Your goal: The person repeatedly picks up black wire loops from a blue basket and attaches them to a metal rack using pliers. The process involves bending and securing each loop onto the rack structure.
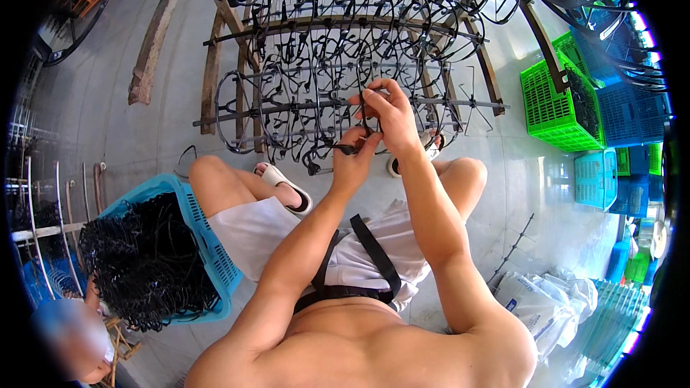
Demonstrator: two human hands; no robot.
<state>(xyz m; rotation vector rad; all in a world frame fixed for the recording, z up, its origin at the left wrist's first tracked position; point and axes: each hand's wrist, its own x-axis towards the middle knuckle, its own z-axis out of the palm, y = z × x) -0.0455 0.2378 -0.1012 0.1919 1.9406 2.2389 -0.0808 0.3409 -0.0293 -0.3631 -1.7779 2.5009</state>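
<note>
Both of my hands work close together at the near side of a rack (251, 109) whose bars are hung with thin black looped pieces. Between my left hand (351, 162) and my right hand (392, 113) runs a slim black strip (364, 110). Pinched fingers of my right hand hold it higher up. Lower down, my left hand is closed on a dark curved end (347, 149) of a black piece; whether it is the same piece I cannot tell. My fingers partly hide what they grip.
At my left stands a light-blue basket (228, 267) heaped with black strips (147, 266). A person (75, 341) is at the lower left. Green (550, 104) and blue crates (632, 116) stack up at the right. White plastic bags (546, 302) lie behind my right arm. Wooden legs (208, 75) support the rack.
</note>
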